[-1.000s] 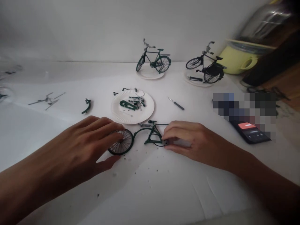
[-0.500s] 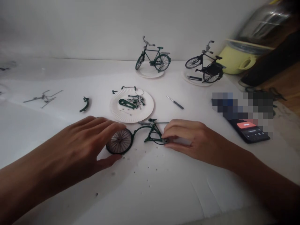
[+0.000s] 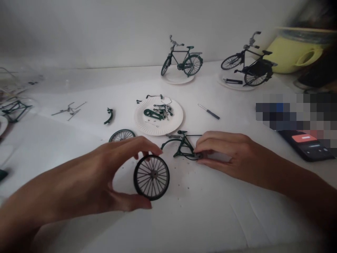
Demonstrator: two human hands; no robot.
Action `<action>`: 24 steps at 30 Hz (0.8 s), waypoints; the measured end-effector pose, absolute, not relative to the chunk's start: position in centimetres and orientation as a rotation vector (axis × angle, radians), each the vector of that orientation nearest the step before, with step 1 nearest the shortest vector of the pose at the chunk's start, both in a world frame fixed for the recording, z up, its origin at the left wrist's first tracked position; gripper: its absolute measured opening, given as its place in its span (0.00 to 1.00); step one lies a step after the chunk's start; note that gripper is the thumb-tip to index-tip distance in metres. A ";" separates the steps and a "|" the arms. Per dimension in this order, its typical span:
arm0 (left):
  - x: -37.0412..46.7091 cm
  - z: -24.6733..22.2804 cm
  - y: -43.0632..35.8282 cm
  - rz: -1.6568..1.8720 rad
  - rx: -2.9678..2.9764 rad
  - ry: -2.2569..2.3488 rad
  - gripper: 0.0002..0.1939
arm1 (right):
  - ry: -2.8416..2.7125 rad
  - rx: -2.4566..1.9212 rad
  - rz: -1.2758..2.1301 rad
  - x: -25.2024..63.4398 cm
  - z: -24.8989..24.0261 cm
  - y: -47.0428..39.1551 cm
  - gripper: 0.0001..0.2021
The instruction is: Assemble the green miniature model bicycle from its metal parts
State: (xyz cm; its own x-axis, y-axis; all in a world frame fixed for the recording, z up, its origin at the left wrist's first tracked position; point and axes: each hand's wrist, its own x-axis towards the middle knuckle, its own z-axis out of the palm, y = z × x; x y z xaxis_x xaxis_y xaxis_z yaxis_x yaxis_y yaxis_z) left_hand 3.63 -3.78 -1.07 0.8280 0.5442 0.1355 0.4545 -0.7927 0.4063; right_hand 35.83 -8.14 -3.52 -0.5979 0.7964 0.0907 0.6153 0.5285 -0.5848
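My left hand grips a small spoked model wheel by its rim, thumb below and fingers above. The wheel is apart from the frame. My right hand pinches the right end of a green model bicycle frame, whose curved mudguard points left. The fingertips hide part of that end. Behind my left hand, a second spoked wheel lies partly covered. Beyond the frame, a white paper plate bears a green chain case and several small parts.
A screwdriver lies right of the plate, and a curved green part left of it. Two model bicycles, one green and one black, stand behind on plates. A phone and a yellow mug are on the right.
My left hand has lifted the wheel away from the frame's mudguard, bringing it nearer. The second wheel has come into view behind it. My right hand keeps its pinch; the view has shifted left.
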 end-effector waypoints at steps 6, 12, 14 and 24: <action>6.2 -2.7 -4.3 0.286 2.545 0.620 0.28 | -2.395 -1.155 0.642 35.7 -3.9 -8.1 0.07; 7.4 -3.7 -4.9 0.463 2.508 0.550 0.20 | -2.391 -1.150 0.636 35.7 -3.9 -8.2 0.07; 7.5 -3.7 -4.9 0.444 2.561 0.565 0.21 | -2.386 -1.152 0.635 35.7 -4.0 -8.2 0.07; 9.1 -4.0 -6.1 0.456 2.608 0.838 0.35 | -2.369 -1.119 0.635 35.7 -4.5 -7.9 0.08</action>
